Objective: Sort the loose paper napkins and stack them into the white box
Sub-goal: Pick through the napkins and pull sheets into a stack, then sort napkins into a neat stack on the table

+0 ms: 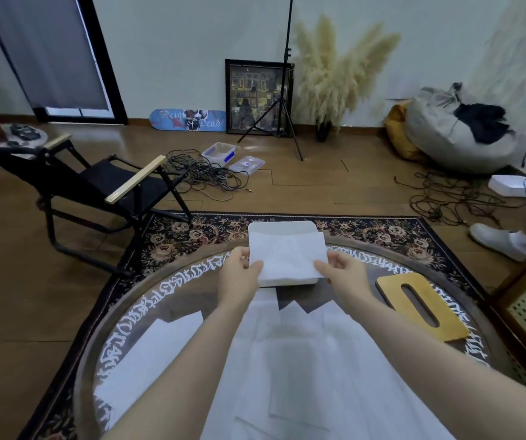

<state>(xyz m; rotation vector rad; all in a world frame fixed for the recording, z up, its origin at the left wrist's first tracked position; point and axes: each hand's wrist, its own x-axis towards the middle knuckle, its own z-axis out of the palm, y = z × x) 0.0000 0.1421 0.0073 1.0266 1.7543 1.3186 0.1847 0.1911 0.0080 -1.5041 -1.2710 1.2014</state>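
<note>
On the round desk (192, 300), our left hand (239, 274) and right hand (344, 274) pinch a napkin stack (287, 258) between closed fingers (322, 267) above the white box (282, 228); we judge lowering it squarely comes next.

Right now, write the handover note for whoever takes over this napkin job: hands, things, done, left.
Left hand: grips the left edge of the napkin stack.
Right hand: grips the stack's right edge, fingers curled round it.
The stack is held over the white box at the far side of the round table; whether it sits inside yet cannot be told.
The wooden lid with a slot lies on the table, right of the box.
Left: many loose napkins remain spread on the near table; gather them, stack them into the box.
</note>
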